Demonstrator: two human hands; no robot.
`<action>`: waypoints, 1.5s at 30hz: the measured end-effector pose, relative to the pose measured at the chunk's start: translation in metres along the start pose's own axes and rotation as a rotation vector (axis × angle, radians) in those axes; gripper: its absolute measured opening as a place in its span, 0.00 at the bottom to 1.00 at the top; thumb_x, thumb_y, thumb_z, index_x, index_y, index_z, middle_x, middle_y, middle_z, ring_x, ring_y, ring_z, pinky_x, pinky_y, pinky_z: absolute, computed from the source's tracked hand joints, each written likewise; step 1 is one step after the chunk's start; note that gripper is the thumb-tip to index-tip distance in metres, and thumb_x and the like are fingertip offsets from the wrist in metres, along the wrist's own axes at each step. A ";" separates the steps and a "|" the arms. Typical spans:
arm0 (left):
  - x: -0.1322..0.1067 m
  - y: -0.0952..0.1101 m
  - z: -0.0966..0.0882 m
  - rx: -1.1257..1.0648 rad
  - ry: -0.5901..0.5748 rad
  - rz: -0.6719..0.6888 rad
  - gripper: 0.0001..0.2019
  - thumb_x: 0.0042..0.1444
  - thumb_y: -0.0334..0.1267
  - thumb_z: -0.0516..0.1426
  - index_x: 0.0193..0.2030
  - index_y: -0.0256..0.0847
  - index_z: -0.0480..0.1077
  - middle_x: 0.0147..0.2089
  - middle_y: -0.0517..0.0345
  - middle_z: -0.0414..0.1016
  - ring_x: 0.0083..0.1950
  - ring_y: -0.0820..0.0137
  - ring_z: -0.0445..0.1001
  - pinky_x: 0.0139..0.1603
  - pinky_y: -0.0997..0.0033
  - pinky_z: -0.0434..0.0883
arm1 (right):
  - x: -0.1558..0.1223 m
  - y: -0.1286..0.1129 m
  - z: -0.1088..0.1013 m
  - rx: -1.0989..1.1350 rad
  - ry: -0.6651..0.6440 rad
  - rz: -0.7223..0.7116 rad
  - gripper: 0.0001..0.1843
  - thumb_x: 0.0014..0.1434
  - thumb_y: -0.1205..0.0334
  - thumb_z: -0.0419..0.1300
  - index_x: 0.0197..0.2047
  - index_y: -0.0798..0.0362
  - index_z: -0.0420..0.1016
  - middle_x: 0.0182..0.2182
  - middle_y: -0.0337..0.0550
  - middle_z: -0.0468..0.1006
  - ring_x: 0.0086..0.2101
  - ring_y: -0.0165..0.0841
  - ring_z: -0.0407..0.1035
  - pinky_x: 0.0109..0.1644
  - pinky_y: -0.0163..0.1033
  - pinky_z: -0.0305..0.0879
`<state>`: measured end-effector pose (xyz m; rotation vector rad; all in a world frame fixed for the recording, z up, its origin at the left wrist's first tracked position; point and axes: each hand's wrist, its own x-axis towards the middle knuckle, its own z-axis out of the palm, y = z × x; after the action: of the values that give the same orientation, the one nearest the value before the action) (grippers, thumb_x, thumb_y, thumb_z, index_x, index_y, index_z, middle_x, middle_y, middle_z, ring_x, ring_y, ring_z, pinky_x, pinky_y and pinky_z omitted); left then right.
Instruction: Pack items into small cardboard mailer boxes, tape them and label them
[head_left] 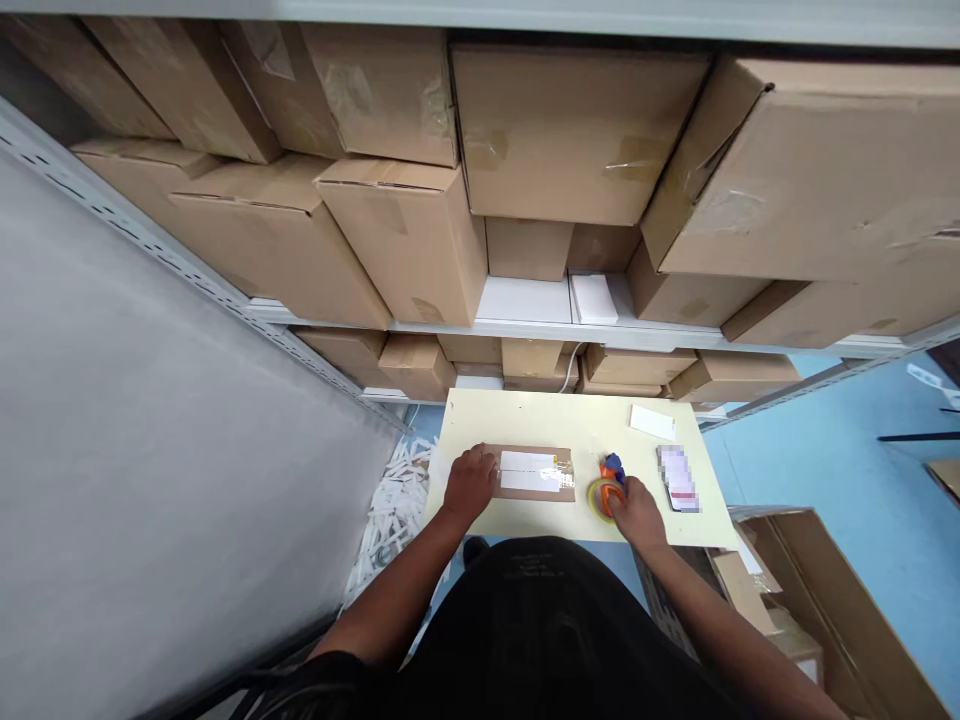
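On the pale table [465,415] lies a flat brown cardboard piece [536,495] with a white paper [529,472] on its top. A shiny strip of clear tape [565,474] shows at its right end. My left hand [472,484] rests on the left end of the cardboard, fingers bent over its edge. Just right of the cardboard, my right hand [638,511] grips an orange and blue tape dispenser [611,475] with a yellowish roll of tape. The dispenser is apart from the cardboard.
A phone [677,478] and a white card [652,421] lie at the table's right. Shelves [525,328] packed with cardboard boxes [577,130] rise behind. White paper strips [394,500] cover the floor at left. An open carton [840,600] stands at lower right.
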<state>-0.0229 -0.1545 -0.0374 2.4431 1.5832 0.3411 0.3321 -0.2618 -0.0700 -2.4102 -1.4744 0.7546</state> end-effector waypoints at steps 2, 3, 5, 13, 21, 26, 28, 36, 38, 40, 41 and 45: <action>-0.002 0.004 0.001 0.114 0.008 0.029 0.10 0.67 0.35 0.52 0.46 0.40 0.75 0.59 0.41 0.72 0.57 0.52 0.70 0.57 0.49 0.67 | 0.013 0.020 -0.001 -0.116 -0.060 0.214 0.28 0.61 0.46 0.58 0.58 0.57 0.67 0.54 0.61 0.74 0.54 0.50 0.73 0.52 0.47 0.69; -0.004 0.006 0.002 0.153 0.011 0.050 0.10 0.67 0.34 0.52 0.46 0.40 0.75 0.59 0.41 0.72 0.57 0.52 0.69 0.58 0.48 0.66 | 0.021 0.026 0.001 -0.142 -0.115 0.293 0.31 0.59 0.46 0.60 0.58 0.58 0.68 0.55 0.64 0.74 0.54 0.51 0.74 0.51 0.46 0.70; -0.006 0.013 0.004 0.195 -0.016 0.121 0.11 0.67 0.32 0.51 0.48 0.40 0.75 0.58 0.42 0.73 0.56 0.52 0.69 0.56 0.49 0.66 | 0.037 0.031 0.007 -0.158 -0.222 0.370 0.30 0.58 0.47 0.62 0.56 0.60 0.71 0.52 0.65 0.77 0.51 0.50 0.77 0.46 0.44 0.72; 0.003 0.037 0.009 -0.053 -0.202 0.067 0.15 0.62 0.26 0.51 0.50 0.40 0.75 0.52 0.47 0.74 0.49 0.58 0.74 0.48 0.60 0.72 | 0.060 0.019 0.006 -0.202 -0.209 0.284 0.17 0.61 0.55 0.58 0.47 0.57 0.77 0.43 0.60 0.83 0.44 0.48 0.80 0.41 0.44 0.71; 0.002 0.028 -0.003 -0.862 -0.150 -0.305 0.17 0.67 0.46 0.50 0.45 0.43 0.78 0.48 0.52 0.81 0.52 0.61 0.77 0.56 0.63 0.71 | 0.017 -0.048 -0.041 0.026 0.152 -0.322 0.29 0.62 0.59 0.52 0.66 0.54 0.64 0.54 0.54 0.75 0.54 0.46 0.71 0.59 0.49 0.68; 0.001 0.035 -0.008 -1.206 -0.152 -0.509 0.29 0.67 0.59 0.45 0.41 0.38 0.79 0.42 0.49 0.82 0.50 0.58 0.77 0.57 0.60 0.69 | -0.003 -0.133 -0.037 0.000 0.160 -0.616 0.28 0.59 0.65 0.56 0.63 0.54 0.63 0.50 0.53 0.70 0.50 0.46 0.69 0.58 0.51 0.68; 0.001 0.038 -0.010 -1.328 -0.112 -0.559 0.30 0.65 0.62 0.47 0.41 0.37 0.78 0.43 0.48 0.82 0.49 0.58 0.77 0.55 0.60 0.69 | -0.007 -0.156 -0.029 -0.084 0.165 -0.673 0.28 0.58 0.66 0.57 0.62 0.55 0.64 0.48 0.54 0.70 0.48 0.47 0.67 0.56 0.52 0.68; 0.003 0.034 -0.009 -1.503 0.004 -0.625 0.22 0.60 0.56 0.56 0.42 0.37 0.78 0.42 0.51 0.82 0.44 0.63 0.77 0.48 0.66 0.70 | -0.015 -0.178 -0.016 -0.264 0.188 -0.714 0.27 0.58 0.66 0.60 0.61 0.56 0.65 0.46 0.53 0.71 0.46 0.47 0.65 0.52 0.50 0.64; 0.001 0.030 -0.005 -1.464 -0.025 -0.622 0.19 0.59 0.53 0.57 0.40 0.38 0.78 0.40 0.52 0.82 0.43 0.63 0.77 0.47 0.67 0.71 | -0.016 -0.179 -0.017 -0.277 0.179 -0.721 0.26 0.58 0.65 0.60 0.60 0.55 0.65 0.46 0.53 0.71 0.46 0.47 0.65 0.52 0.49 0.63; 0.000 0.025 0.001 -1.410 -0.046 -0.626 0.17 0.59 0.52 0.58 0.38 0.38 0.77 0.38 0.53 0.81 0.42 0.64 0.78 0.45 0.67 0.72 | -0.016 -0.182 -0.017 -0.313 0.165 -0.728 0.26 0.58 0.65 0.61 0.60 0.55 0.65 0.45 0.52 0.72 0.45 0.46 0.65 0.52 0.48 0.62; 0.000 0.022 0.004 -1.386 -0.041 -0.633 0.17 0.59 0.51 0.59 0.37 0.38 0.77 0.37 0.53 0.81 0.41 0.64 0.78 0.45 0.67 0.73 | -0.016 -0.185 -0.017 -0.339 0.156 -0.732 0.26 0.58 0.64 0.61 0.60 0.56 0.66 0.45 0.52 0.72 0.45 0.46 0.65 0.52 0.47 0.62; 0.003 0.012 0.016 -1.343 0.026 -0.670 0.16 0.60 0.51 0.58 0.35 0.39 0.75 0.35 0.53 0.80 0.37 0.65 0.79 0.41 0.66 0.77 | -0.015 -0.190 -0.021 -0.438 0.102 -0.764 0.28 0.57 0.61 0.63 0.60 0.56 0.66 0.44 0.51 0.72 0.45 0.45 0.65 0.52 0.46 0.60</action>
<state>-0.0062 -0.1573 -0.0490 0.8705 1.3286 0.9004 0.1926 -0.1828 0.0350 -1.8049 -2.4596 0.1375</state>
